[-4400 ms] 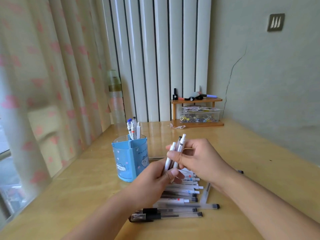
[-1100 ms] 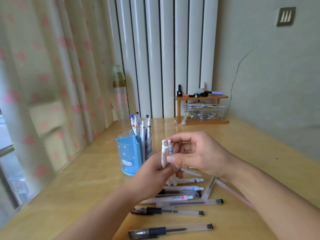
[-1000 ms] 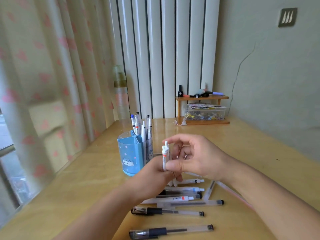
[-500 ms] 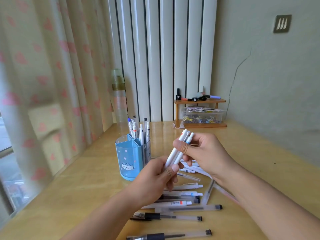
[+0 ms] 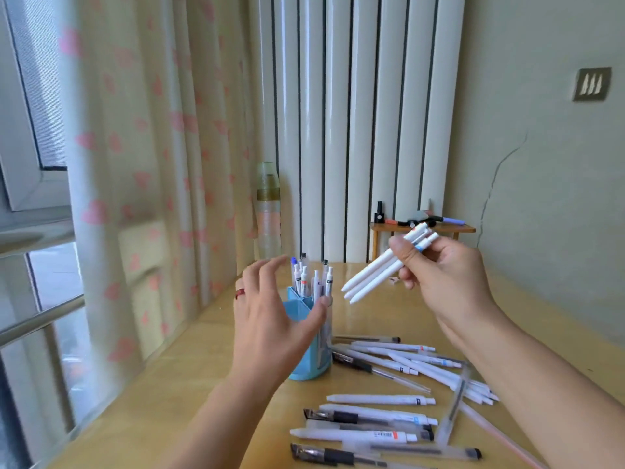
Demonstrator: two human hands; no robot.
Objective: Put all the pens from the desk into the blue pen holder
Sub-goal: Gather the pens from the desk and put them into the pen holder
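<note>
The blue pen holder [image 5: 306, 370] stands on the wooden desk [image 5: 389, 309], with several white pens [image 5: 313, 277] upright in it. My left hand [image 5: 270, 319] is spread open in front of the holder, its thumb against the rim, and hides most of the holder's body. My right hand [image 5: 439, 275] is raised to the right of the holder, shut on three white pens [image 5: 378, 270] whose tips slant down-left toward the holder. Several loose pens [image 5: 382, 414], white and clear with black grips, lie on the desk in front of me.
A pink-heart curtain [image 5: 142, 184] hangs at the left by the window. A tall bottle [image 5: 268, 211] stands behind the holder. A small wooden shelf [image 5: 422, 228] with small items sits against the back wall, which has a white radiator [image 5: 358, 123].
My left hand has let go of the pen bundle and opened by the holder. My right hand has lifted the three white pens up and to the right.
</note>
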